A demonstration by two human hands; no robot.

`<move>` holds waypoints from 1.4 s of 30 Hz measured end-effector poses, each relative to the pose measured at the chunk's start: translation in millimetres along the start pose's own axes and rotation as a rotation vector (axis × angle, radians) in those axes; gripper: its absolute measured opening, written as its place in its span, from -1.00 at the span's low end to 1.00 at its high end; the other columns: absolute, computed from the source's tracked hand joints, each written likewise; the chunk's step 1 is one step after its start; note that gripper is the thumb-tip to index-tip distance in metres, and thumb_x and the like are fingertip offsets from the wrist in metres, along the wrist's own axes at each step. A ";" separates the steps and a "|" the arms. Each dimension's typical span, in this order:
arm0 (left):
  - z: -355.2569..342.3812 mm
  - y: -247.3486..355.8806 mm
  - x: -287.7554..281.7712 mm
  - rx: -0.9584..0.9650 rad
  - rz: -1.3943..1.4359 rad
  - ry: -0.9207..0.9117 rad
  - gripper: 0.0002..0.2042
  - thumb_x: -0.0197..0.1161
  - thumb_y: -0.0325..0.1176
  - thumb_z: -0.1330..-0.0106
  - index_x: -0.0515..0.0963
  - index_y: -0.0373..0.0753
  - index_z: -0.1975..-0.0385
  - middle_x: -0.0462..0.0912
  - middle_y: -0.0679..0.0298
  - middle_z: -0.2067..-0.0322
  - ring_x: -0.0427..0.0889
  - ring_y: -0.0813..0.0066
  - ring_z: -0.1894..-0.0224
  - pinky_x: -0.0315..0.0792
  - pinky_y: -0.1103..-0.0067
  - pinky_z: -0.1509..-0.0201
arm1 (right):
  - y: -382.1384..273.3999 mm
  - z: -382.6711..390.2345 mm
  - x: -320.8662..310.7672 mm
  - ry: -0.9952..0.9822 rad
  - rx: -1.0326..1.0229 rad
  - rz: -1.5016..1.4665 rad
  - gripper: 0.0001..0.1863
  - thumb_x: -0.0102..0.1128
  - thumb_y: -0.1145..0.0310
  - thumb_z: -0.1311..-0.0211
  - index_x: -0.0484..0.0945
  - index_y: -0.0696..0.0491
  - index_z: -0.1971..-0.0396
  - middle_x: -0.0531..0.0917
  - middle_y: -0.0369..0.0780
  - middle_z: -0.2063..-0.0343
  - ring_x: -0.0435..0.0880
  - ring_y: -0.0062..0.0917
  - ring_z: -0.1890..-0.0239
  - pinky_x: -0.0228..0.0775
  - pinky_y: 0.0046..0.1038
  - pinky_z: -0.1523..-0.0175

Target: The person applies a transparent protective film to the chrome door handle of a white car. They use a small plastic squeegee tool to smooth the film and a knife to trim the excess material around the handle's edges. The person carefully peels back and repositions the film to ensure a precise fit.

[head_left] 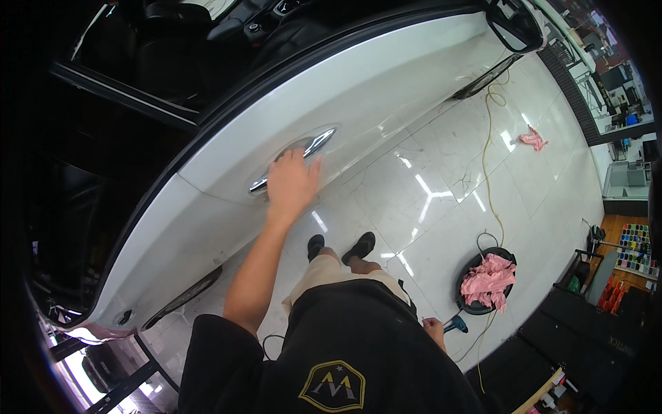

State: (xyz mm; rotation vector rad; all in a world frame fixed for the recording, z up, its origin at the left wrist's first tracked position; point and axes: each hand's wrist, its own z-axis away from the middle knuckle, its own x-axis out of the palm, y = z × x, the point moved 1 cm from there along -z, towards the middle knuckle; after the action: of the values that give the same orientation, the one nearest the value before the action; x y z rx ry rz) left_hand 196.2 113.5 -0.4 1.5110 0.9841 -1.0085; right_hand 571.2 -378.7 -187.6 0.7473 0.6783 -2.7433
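Lying across the handle (321,143), the left hand (293,183) hides its middle, whether gripping unclear. The white door (352,90) surrounds the handle; well right of it, the right hand (434,329), hold unclear, is beside a blue tool (456,323).

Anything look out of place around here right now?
One crumpled pink piece lies alone on the floor at upper right, apart from the similar pink heap in the black tub. A yellow cord trails loosely nearby. Nothing visibly odd at the chrome handle by the left hand.
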 end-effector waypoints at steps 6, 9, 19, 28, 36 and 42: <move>-16.0 -1.0 -5.8 -0.272 -0.056 -0.050 -0.52 -0.08 0.02 -0.59 0.69 -0.23 0.18 0.73 -0.09 0.32 0.69 -0.22 0.24 0.50 0.02 0.10 | -44.4 21.2 -26.8 -0.314 0.017 -0.285 -0.82 0.17 0.43 -0.42 0.61 0.17 0.09 0.73 -0.21 0.44 0.65 -0.60 0.50 0.51 -0.49 0.34; -20.0 -4.9 -1.0 -0.336 -0.129 -0.054 -0.45 -0.17 0.06 -0.61 0.72 -0.21 0.20 0.74 -0.09 0.31 0.70 -0.21 0.23 0.50 0.02 0.09 | -84.7 51.2 -43.1 -0.502 -0.026 -0.490 -0.70 0.17 0.49 -0.41 0.53 0.16 -0.09 0.77 -0.21 0.25 0.72 -0.58 0.23 0.54 -0.51 0.07; -14.7 19.0 -1.2 -0.309 -0.245 -0.155 -0.43 -0.18 0.06 -0.60 0.73 -0.24 0.23 0.76 -0.03 0.28 0.72 -0.11 0.19 0.51 0.06 0.09 | -53.3 5.9 -31.7 -0.381 0.096 -0.408 -0.74 0.15 0.43 -0.48 0.53 0.14 -0.09 0.74 -0.23 0.21 0.66 -0.67 0.23 0.51 -0.56 0.13; -26.0 -11.9 19.0 -0.221 -0.101 -0.223 -0.45 -0.19 0.01 -0.61 0.70 -0.28 0.26 0.73 -0.10 0.31 0.69 -0.19 0.21 0.51 0.05 0.09 | -127.7 -77.8 -43.3 -0.328 -0.037 -0.215 -0.56 0.05 0.41 -0.42 0.56 0.18 -0.24 0.67 -0.24 0.50 0.54 -0.62 0.58 0.39 -0.45 0.46; -17.5 22.5 -12.0 -0.357 0.170 -0.022 -0.55 -0.03 -0.09 -0.59 0.59 -0.36 0.36 0.66 -0.12 0.39 0.62 -0.22 0.24 0.44 0.08 0.11 | -125.9 -153.1 -90.4 -0.514 -0.036 -0.087 -0.61 0.16 0.37 -0.30 0.69 0.19 -0.06 0.66 -0.33 0.55 0.49 -0.68 0.54 0.32 -0.49 0.44; 5.6 25.7 -4.6 -0.452 0.289 0.312 -0.60 0.00 -0.15 -0.59 0.60 -0.36 0.33 0.65 -0.03 0.34 0.57 -0.09 0.18 0.39 0.15 0.07 | -130.8 -209.4 -154.1 -0.778 -0.083 0.321 -0.48 0.46 0.25 -0.12 0.64 0.39 0.06 0.77 0.03 0.23 0.74 -0.37 0.20 0.57 -0.32 0.15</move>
State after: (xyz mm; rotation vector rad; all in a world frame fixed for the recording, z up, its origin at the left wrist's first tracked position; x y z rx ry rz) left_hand 218.4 104.0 11.0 1.3927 1.0839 -0.3195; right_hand 748.5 -149.9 -217.9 -0.2307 0.4352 -2.3933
